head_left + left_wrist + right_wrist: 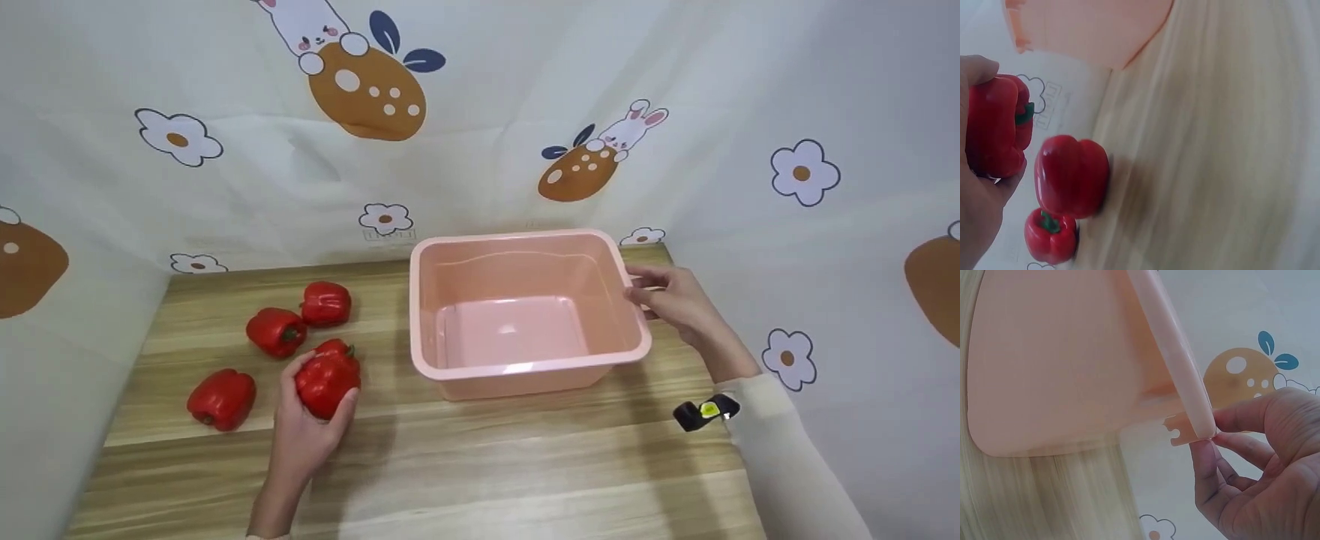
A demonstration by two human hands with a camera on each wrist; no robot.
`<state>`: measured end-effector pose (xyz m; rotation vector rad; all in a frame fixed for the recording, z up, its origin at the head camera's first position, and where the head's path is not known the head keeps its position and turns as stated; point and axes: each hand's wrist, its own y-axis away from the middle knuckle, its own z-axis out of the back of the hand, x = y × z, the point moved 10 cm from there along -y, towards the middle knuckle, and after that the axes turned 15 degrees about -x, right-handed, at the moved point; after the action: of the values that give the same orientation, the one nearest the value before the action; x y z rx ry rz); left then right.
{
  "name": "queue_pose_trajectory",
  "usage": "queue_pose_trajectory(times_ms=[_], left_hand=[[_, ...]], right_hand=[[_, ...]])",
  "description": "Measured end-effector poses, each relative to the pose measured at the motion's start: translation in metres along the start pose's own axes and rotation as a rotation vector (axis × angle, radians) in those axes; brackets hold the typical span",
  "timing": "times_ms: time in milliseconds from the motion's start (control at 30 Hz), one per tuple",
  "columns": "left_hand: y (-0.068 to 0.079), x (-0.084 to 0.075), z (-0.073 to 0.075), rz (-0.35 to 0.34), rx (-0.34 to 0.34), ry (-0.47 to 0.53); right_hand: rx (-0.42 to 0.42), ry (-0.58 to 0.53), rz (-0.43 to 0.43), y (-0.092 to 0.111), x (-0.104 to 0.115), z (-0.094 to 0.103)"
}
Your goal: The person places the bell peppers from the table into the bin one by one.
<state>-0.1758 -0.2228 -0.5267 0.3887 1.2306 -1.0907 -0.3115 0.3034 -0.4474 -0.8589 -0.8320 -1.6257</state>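
Observation:
My left hand (304, 431) grips a red bell pepper (327, 381), its fingers and thumb wrapped round the sides and the green stem pointing away. In the left wrist view that held pepper (996, 126) is lifted off the table. On the right, my right hand (679, 300) pinches the rim of a pink plastic basin (525, 369) at its right side. The right wrist view shows the thumb and fingers of that hand (1264, 467) meeting at the basin's rim (1176, 363). Inside, the basin's floor is bare.
Left of the basin, three more red bell peppers lie on the wooden table (525, 465): one at the back (326, 304), one beside it (276, 332), one nearer the left edge (222, 399). A printed cloth (480, 165) hangs behind and at both sides.

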Motion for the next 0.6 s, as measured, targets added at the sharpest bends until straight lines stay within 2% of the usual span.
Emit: queue_pose_trajectory(times_ms=[233,600], left_hand=[[-0.002,-0.015,-0.003,-0.014,-0.001,0.012],[-0.012,-0.048,-0.011,-0.066,0.023,0.102]], right_hand=[[-0.001,-0.003,0.010,0.001,-0.002,-0.002],[-0.035,-0.066,-0.007,0.002,-0.005,0.001]])
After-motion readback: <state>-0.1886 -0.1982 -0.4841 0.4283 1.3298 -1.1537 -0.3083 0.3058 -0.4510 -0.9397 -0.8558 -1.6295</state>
